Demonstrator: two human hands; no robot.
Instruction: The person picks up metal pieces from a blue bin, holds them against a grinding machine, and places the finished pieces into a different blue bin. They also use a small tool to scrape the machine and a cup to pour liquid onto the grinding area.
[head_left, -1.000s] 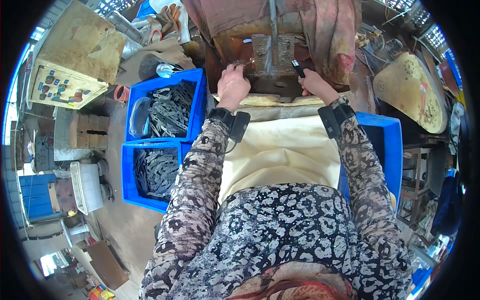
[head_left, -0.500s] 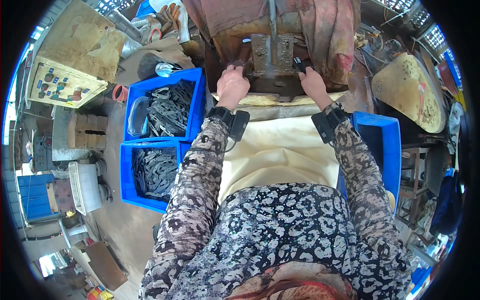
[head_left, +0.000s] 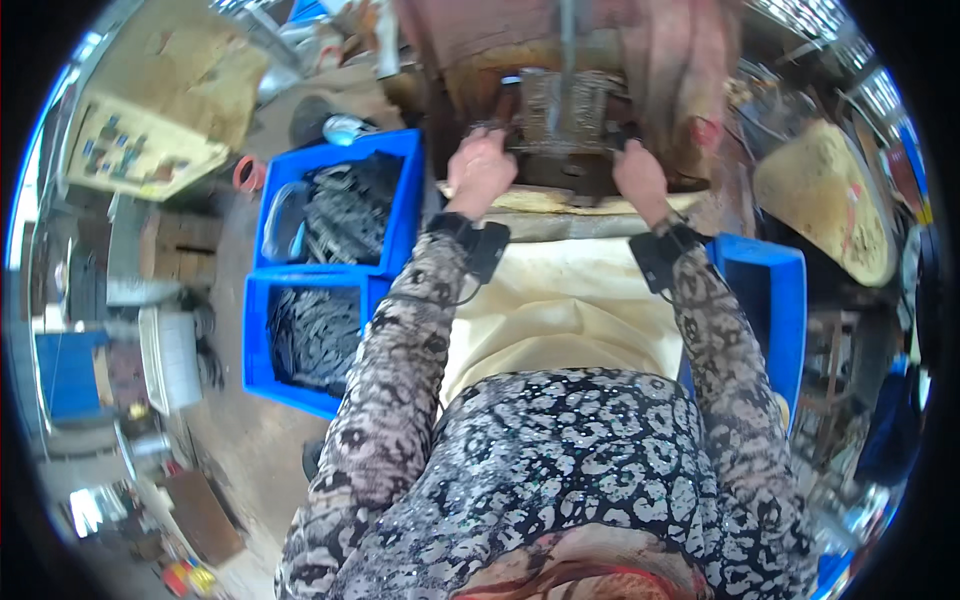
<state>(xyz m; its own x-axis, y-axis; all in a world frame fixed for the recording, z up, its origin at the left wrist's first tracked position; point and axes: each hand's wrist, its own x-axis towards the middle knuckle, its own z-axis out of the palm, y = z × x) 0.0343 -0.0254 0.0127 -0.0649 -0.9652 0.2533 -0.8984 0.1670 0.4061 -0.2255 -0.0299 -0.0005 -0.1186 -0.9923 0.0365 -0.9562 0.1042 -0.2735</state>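
Observation:
Both my hands reach into the opening of a machine, one on each side of its upright ribbed metal block (head_left: 562, 112). On the left of the block, my left hand (head_left: 483, 165) has its fingers curled together; what they hold, if anything, is blurred and hidden. On the right, my right hand (head_left: 639, 178) pinches a small black piece (head_left: 625, 134) whose kind I cannot make out, close to the block's edge. A vertical rod (head_left: 567, 40) comes down onto the block. Below the hands a cream cloth (head_left: 560, 270) covers my lap.
Two blue bins (head_left: 402, 200) (head_left: 257, 345) with many dark metal strips stand at left. Another blue bin (head_left: 790, 300) stands at right. A cream control box (head_left: 140, 150) is at far left. Reddish cloth (head_left: 680, 60) drapes the machine; a triangular perforated panel (head_left: 825, 200) stands right.
The view has shifted and blurred, so the scene sits slightly further right. My right hand and the black piece have come a little closer to the metal block; my left hand stays beside it.

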